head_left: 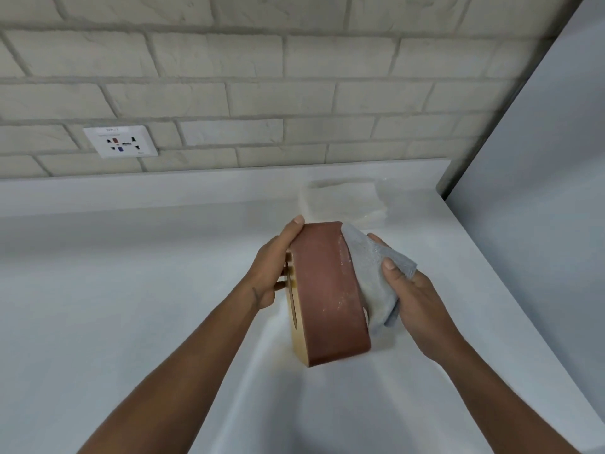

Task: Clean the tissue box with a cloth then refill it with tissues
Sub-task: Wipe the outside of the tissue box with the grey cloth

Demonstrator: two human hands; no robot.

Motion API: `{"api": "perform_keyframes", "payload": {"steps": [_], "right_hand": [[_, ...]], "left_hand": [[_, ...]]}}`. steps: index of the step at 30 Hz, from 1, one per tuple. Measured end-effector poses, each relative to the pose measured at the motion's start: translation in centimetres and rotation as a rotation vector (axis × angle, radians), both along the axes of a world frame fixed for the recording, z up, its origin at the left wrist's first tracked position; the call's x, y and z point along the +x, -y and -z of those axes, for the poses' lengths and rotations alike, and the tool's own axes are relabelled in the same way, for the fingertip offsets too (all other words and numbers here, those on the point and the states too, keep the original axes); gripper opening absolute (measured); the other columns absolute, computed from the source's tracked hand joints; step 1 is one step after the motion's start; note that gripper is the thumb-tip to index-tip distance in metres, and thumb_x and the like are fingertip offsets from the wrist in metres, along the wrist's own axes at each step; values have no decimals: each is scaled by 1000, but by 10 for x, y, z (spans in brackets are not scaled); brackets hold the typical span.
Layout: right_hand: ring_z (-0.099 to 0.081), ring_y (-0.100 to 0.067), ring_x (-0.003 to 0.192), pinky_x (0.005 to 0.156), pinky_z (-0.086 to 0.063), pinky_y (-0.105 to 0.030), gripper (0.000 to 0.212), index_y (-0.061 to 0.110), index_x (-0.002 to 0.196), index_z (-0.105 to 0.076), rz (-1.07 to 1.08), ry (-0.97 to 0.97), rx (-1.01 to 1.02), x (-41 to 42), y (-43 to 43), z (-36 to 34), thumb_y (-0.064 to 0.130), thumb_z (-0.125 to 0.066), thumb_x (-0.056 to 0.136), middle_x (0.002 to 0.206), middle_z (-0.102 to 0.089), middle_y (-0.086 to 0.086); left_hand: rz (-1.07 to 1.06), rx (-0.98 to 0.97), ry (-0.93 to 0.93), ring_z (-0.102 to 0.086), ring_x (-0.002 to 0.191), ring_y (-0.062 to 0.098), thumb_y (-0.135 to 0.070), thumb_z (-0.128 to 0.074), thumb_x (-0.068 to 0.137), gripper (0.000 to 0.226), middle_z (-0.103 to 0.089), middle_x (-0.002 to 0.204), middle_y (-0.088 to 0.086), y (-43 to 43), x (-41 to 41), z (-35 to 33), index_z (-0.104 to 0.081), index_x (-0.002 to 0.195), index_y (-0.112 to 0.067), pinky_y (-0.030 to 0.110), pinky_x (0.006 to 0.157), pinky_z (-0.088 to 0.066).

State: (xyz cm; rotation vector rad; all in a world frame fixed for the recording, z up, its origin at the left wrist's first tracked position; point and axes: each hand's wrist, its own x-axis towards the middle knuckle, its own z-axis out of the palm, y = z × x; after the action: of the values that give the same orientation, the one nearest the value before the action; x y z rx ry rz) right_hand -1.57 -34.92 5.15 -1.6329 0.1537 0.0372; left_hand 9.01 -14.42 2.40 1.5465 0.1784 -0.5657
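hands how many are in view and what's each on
2. The left hand grips the tissue box on its slotted wooden face. The right hand holds the grey cloth against the box's opposite side.

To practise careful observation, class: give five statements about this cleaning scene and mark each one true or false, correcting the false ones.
1. The left hand grips the box. True.
2. The box lies flat with its slot facing up. False: it is tipped on end, with the slot facing left.
3. A tissue pack sits on the counter behind the box. True.
4. The cloth lies on the counter. False: the right hand holds it against the box.
5. The socket is on the wall to the right of the box. False: it is to the left.
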Motion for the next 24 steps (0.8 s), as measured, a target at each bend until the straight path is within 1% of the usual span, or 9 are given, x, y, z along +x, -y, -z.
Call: {"api": "perform_keyframes", "payload": {"steps": [3,6,9,12,13,15,17,19,24], "right_hand": [[-63,-1,114,97,-45,-24,33,42,132,-57,15,-37,-9,0,0,7,36,-41,103,122,-68,17],[-63,-3,114,99,-44,-27,33,41,132,-57,12,-81,-1,2,2,12,37,-42,103,122,-69,17],[-62,-4,117,103,-43,-31,35,43,134,-55,-4,-102,-6,5,2,19,39,-42,103,125,-67,17],[-62,-5,118,103,-43,-31,35,43,136,-54,-16,-117,-9,7,0,24,39,-42,103,126,-67,17],[-62,-5,118,103,-43,-30,36,42,136,-53,-17,-120,-12,7,-1,26,39,-42,103,126,-67,17],[-62,-3,117,101,-44,-28,35,42,136,-54,-4,-119,-17,9,-1,28,40,-42,103,125,-67,19],[-63,-4,115,98,-45,-28,34,42,134,-56,34,-119,-29,9,0,31,41,-43,102,123,-68,19],[-66,-6,111,92,-49,-27,34,39,133,-58,96,-122,-52,9,2,32,42,-43,102,119,-70,15],[-70,-22,95,78,-51,-33,27,34,112,-69,311,-125,-119,19,8,26,45,-46,101,98,-75,0]], "left_hand": [[4,9,11,-70,102,15,-79,-45,92,53,-77,104,-6,3,4,4,-73,108,-37,31,82,-53],[12,55,-12,-62,115,16,-81,-35,94,49,-69,110,-11,3,9,9,-66,104,-44,43,108,-43],[21,78,2,-54,117,17,-75,-27,99,42,-60,104,-18,5,7,11,-59,102,-48,50,117,-32],[22,83,76,-57,96,3,-64,-23,106,35,-54,96,-24,6,2,18,-54,100,-49,35,104,-40],[32,87,102,-56,94,-3,-65,-24,105,37,-55,100,-27,5,1,22,-56,106,-48,30,100,-40],[49,104,169,-55,117,-4,-81,-29,95,62,-58,128,-25,-2,-1,35,-53,136,-41,30,110,-36],[41,160,251,-35,147,4,-91,-32,86,90,-36,163,-17,-10,-1,50,-31,160,-40,32,121,-24],[34,179,327,-25,145,-4,-89,-33,87,90,-20,169,-16,-17,-3,57,-18,163,-42,23,115,-21],[55,157,487,-31,142,-8,-76,-38,96,79,-23,166,-22,-20,4,53,-20,163,-40,17,111,-27]]}}
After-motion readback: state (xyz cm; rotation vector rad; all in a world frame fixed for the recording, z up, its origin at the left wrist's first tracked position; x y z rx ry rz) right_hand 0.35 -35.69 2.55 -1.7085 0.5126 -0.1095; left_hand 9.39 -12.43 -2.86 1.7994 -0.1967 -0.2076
